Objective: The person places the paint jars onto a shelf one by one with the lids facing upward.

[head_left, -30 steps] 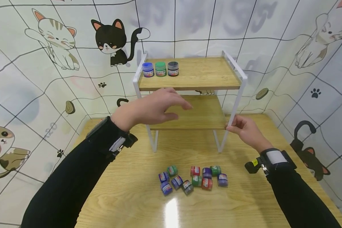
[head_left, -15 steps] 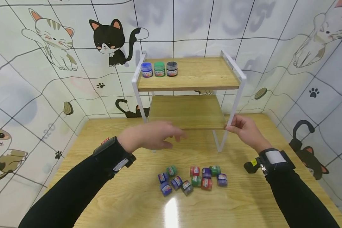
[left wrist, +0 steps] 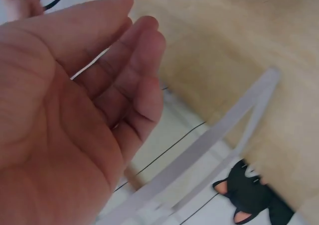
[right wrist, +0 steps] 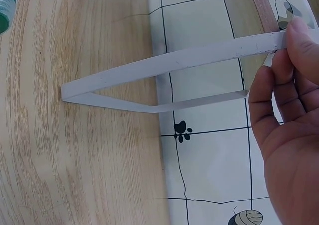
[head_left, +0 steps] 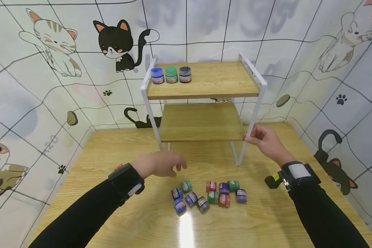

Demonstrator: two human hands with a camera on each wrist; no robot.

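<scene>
My left hand hangs above the table, just behind the left cluster of small paint jars, its fingers loosely bent. In the left wrist view its palm shows nothing held. My right hand pinches the right front leg of a two-tier shelf between thumb and fingers, at the height of the lower board. A blue jar, a green jar and a black jar stand in a row at the upper board's left end. Nearest the left hand, a green jar lies on its side.
More jars lie in front of the shelf: blue ones, a black one, red ones, and a purple-blue one at the right. The shelf's white metal legs rest on the wooden table. A cat-patterned backdrop encloses the back and sides.
My left hand has come down from in front of the shelf toward the jars on the table, moving slightly left. The right hand keeps its grip on the shelf leg.
</scene>
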